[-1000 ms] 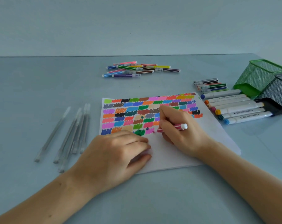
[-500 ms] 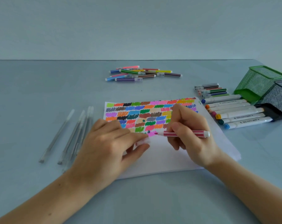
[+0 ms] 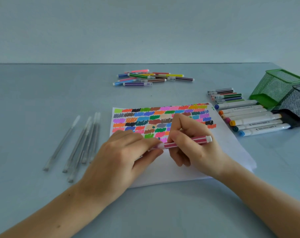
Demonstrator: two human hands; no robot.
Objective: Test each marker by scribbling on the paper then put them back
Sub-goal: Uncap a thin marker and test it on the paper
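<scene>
I see my right hand (image 3: pixel 194 145) clamped around the pink marker (image 3: pixel 187 143) over the paper (image 3: pixel 188 167), my left hand (image 3: pixel 125 155) pinching its cap (image 3: pixel 158 146) at the tip end, white markers (image 3: pixel 255 121) right of the paper, their barrel print too blurred to read

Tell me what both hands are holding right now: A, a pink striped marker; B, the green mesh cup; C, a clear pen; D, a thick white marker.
A: the right hand grips the pink striped marker over the paper, and the left hand pinches its cap end.
</scene>
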